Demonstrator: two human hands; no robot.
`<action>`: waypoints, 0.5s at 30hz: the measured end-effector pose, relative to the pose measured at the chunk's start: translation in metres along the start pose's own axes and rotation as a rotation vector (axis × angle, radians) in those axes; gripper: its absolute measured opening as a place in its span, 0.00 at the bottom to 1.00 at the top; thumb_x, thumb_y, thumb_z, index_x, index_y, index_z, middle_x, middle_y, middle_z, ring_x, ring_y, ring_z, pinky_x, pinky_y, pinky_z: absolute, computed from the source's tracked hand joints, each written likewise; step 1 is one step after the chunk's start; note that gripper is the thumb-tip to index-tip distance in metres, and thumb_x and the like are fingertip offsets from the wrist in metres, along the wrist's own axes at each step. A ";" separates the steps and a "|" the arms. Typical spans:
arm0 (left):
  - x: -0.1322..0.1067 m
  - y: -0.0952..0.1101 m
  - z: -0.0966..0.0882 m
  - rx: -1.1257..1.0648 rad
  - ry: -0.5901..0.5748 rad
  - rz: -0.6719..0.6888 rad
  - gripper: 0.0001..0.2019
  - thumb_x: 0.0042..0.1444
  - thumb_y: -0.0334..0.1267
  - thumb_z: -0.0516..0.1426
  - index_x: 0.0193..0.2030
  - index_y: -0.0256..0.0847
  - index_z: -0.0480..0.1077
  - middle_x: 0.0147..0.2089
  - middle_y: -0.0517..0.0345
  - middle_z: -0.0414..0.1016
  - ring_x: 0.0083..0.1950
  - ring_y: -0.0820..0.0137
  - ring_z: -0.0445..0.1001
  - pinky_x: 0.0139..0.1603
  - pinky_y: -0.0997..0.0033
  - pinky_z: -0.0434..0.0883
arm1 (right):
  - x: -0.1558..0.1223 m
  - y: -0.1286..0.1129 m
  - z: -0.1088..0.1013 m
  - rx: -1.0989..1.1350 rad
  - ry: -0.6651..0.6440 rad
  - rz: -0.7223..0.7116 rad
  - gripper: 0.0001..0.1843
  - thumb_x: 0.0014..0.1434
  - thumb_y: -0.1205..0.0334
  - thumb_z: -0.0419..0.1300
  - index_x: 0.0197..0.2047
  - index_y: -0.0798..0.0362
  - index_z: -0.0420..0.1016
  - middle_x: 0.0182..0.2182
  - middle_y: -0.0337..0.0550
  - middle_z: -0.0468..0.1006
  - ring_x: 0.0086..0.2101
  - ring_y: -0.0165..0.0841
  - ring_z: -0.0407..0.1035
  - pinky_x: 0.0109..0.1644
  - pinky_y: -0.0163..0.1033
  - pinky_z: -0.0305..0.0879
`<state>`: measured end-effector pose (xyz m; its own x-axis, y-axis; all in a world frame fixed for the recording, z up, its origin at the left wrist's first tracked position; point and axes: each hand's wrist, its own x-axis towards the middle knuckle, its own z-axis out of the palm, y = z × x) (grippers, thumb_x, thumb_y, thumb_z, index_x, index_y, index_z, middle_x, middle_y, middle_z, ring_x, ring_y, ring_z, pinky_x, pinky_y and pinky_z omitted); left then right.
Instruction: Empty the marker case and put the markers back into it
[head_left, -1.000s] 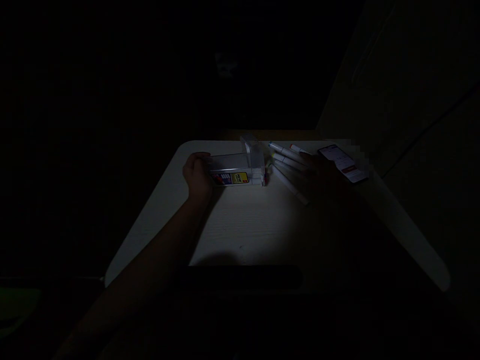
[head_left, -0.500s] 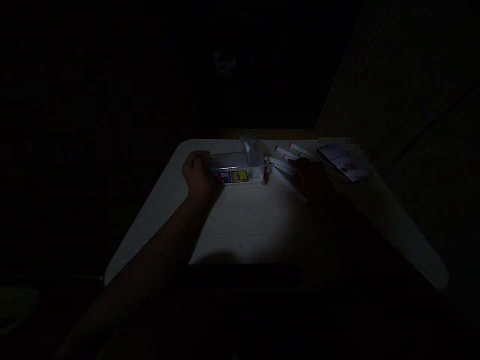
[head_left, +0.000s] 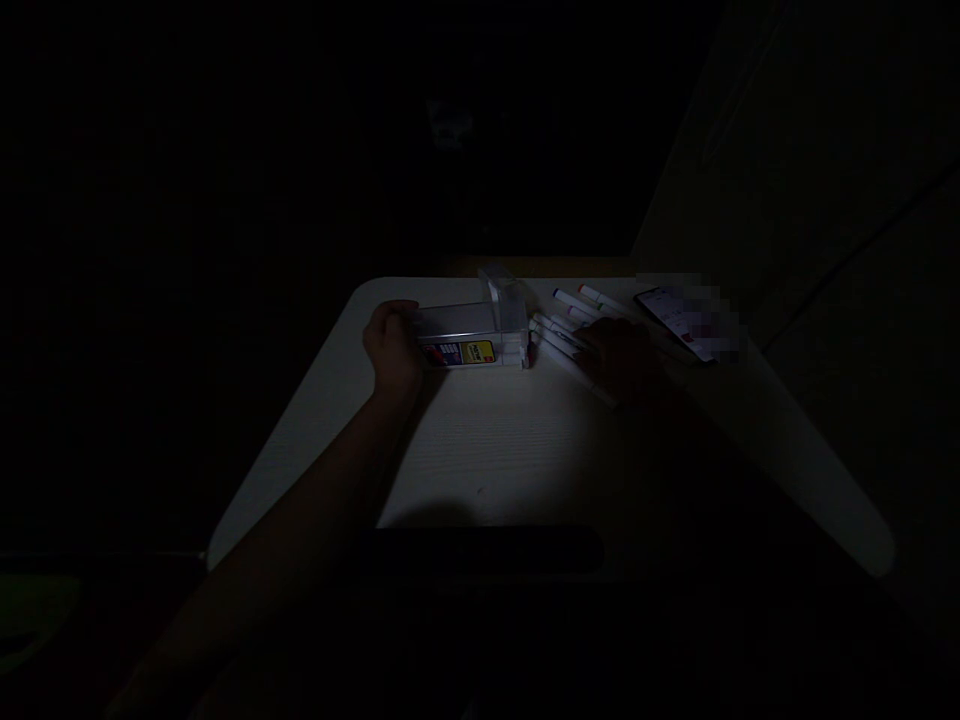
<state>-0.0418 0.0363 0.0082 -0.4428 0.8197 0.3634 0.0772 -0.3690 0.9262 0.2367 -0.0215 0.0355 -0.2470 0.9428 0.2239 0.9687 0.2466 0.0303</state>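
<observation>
A clear plastic marker case [head_left: 457, 320] lies on its side on the white table, its lid [head_left: 501, 285] raised at the right end. A yellow and dark label shows on its near side, with some markers inside at the bottom. My left hand [head_left: 395, 345] is wrapped round the case's left end. Just right of the case, several white markers [head_left: 566, 362] with coloured ends lie loose. My right hand [head_left: 626, 350] is over them in deep shadow, its fingers closed on a white marker [head_left: 564, 328]; the fingertips show poorly.
A phone [head_left: 679, 322] with a lit screen lies at the table's back right, partly blurred out. A dark strip [head_left: 487, 550] runs along the near edge of the white table [head_left: 480, 440]. The surroundings are very dark, with a cable [head_left: 862, 245] at the right.
My right hand has shifted slightly, and the marker at its fingers has moved right, away from the case. Loose markers beneath have shifted a little. My left hand and the case stay nearly still.
</observation>
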 end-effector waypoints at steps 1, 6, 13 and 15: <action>0.000 0.001 0.000 0.000 0.010 0.002 0.11 0.57 0.32 0.48 0.29 0.39 0.70 0.28 0.56 0.68 0.29 0.70 0.65 0.31 0.65 0.61 | 0.000 0.000 0.000 0.008 0.007 0.001 0.20 0.63 0.57 0.51 0.55 0.51 0.75 0.50 0.53 0.78 0.48 0.47 0.71 0.52 0.52 0.62; -0.003 0.008 0.003 -0.008 0.037 0.011 0.10 0.56 0.32 0.50 0.28 0.39 0.70 0.28 0.56 0.68 0.30 0.70 0.64 0.31 0.65 0.61 | 0.001 0.003 0.009 0.069 0.054 -0.037 0.23 0.64 0.54 0.51 0.57 0.52 0.74 0.54 0.53 0.75 0.52 0.48 0.68 0.56 0.52 0.60; -0.002 0.009 0.003 -0.020 0.039 -0.016 0.10 0.56 0.31 0.50 0.28 0.38 0.70 0.27 0.56 0.68 0.29 0.71 0.64 0.31 0.66 0.61 | 0.002 0.017 0.032 0.127 0.058 -0.146 0.32 0.61 0.44 0.55 0.65 0.49 0.65 0.64 0.51 0.64 0.61 0.49 0.58 0.61 0.55 0.56; -0.002 0.009 0.003 0.001 0.049 -0.013 0.10 0.56 0.32 0.50 0.27 0.38 0.70 0.27 0.56 0.69 0.29 0.71 0.65 0.31 0.66 0.61 | 0.003 0.018 0.032 0.124 0.035 -0.129 0.32 0.61 0.45 0.55 0.65 0.48 0.65 0.64 0.51 0.65 0.60 0.50 0.59 0.61 0.55 0.56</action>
<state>-0.0381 0.0329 0.0158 -0.4871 0.8019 0.3460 0.0717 -0.3582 0.9309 0.2531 -0.0072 0.0054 -0.3656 0.8939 0.2595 0.9178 0.3926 -0.0593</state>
